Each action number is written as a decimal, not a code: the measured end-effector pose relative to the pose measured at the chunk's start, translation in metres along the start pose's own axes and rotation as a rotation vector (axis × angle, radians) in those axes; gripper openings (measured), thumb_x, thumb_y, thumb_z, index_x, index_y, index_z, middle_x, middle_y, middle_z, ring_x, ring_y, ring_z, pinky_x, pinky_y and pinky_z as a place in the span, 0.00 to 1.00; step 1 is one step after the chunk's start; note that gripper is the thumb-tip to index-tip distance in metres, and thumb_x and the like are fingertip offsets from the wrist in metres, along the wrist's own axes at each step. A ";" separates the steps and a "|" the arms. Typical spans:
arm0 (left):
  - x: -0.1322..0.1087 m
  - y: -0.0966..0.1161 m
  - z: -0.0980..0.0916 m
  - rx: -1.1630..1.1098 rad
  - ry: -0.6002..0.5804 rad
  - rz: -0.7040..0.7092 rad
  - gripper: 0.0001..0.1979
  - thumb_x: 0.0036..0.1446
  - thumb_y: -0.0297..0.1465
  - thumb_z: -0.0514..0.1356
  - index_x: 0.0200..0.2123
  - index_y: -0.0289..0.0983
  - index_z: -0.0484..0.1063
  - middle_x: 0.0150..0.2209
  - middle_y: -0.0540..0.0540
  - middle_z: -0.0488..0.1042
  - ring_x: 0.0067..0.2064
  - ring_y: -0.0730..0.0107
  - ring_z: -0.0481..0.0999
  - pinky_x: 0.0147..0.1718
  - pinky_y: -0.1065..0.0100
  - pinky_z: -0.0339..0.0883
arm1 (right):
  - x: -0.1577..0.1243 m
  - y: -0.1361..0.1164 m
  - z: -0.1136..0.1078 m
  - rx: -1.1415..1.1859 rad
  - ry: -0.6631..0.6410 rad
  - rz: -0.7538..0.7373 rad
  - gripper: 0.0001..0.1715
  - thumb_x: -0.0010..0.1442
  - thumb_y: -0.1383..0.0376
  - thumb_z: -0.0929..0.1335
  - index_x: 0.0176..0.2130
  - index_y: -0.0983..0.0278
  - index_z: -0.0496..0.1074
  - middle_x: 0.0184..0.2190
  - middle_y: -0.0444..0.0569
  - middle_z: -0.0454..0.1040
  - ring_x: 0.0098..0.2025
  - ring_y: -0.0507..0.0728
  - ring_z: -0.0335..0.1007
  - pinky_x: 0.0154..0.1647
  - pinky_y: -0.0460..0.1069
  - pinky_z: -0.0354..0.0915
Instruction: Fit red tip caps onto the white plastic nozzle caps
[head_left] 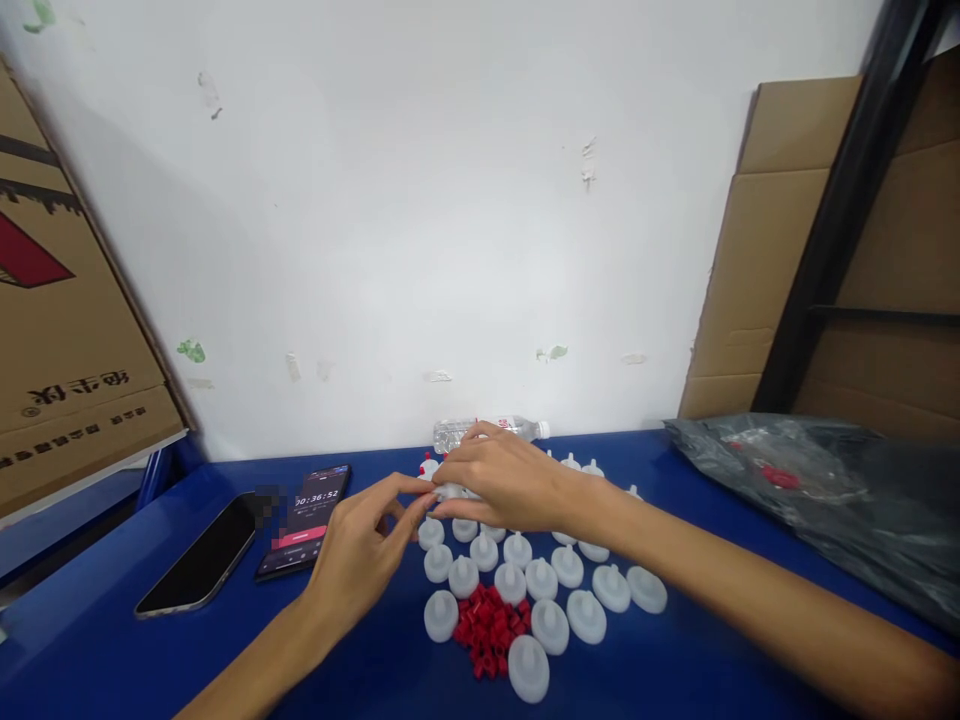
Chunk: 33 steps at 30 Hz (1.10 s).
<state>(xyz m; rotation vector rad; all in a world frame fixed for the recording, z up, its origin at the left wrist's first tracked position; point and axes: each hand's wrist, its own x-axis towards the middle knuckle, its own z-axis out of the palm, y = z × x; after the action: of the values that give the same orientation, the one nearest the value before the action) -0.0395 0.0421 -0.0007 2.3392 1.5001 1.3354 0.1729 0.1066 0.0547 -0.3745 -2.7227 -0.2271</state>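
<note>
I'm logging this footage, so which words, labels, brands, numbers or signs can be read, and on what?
"00:36:52": on the lit phone; the first digit is partly blurred.
Phone's smaller text: too small to read.
Cardboard box at left: characters, seemingly upside down, not reliably readable.
Clear bottle: red markings, too small to read.

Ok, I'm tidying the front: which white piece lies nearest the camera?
The lowest white piece, at the lower right of the red pile; all others lie farther back.
</note>
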 end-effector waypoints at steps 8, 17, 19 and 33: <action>-0.001 0.008 -0.005 0.142 -0.186 0.096 0.16 0.74 0.36 0.47 0.33 0.40 0.64 0.28 0.53 0.69 0.27 0.71 0.67 0.28 0.69 0.57 | 0.001 -0.003 -0.010 -0.052 -0.022 -0.126 0.13 0.68 0.57 0.71 0.42 0.65 0.77 0.37 0.49 0.81 0.40 0.57 0.76 0.53 0.54 0.62; -0.008 0.017 -0.003 -0.245 -0.223 -0.198 0.24 0.75 0.44 0.42 0.26 0.41 0.54 0.21 0.55 0.57 0.23 0.71 0.57 0.23 0.67 0.52 | -0.002 0.011 -0.008 -0.254 0.133 -0.227 0.11 0.72 0.72 0.64 0.47 0.65 0.76 0.50 0.50 0.79 0.45 0.54 0.75 0.55 0.54 0.59; -0.010 0.024 -0.003 -0.176 -0.273 -0.087 0.23 0.75 0.41 0.42 0.26 0.40 0.55 0.23 0.54 0.59 0.25 0.70 0.58 0.25 0.67 0.54 | -0.005 0.022 -0.010 -0.211 0.160 -0.148 0.09 0.72 0.65 0.66 0.48 0.64 0.76 0.50 0.49 0.80 0.45 0.55 0.75 0.55 0.54 0.59; -0.014 0.027 0.006 0.112 -0.069 0.082 0.19 0.71 0.34 0.53 0.62 0.45 0.60 0.44 0.45 0.71 0.43 0.61 0.72 0.41 0.62 0.71 | -0.006 0.020 -0.010 -0.091 0.066 0.000 0.34 0.69 0.55 0.69 0.66 0.67 0.58 0.35 0.49 0.80 0.40 0.58 0.74 0.56 0.56 0.61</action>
<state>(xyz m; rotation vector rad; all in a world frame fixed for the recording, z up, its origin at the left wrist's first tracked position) -0.0178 0.0193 -0.0008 2.5137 1.5123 1.2023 0.1879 0.1225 0.0640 -0.3859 -2.6537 -0.3579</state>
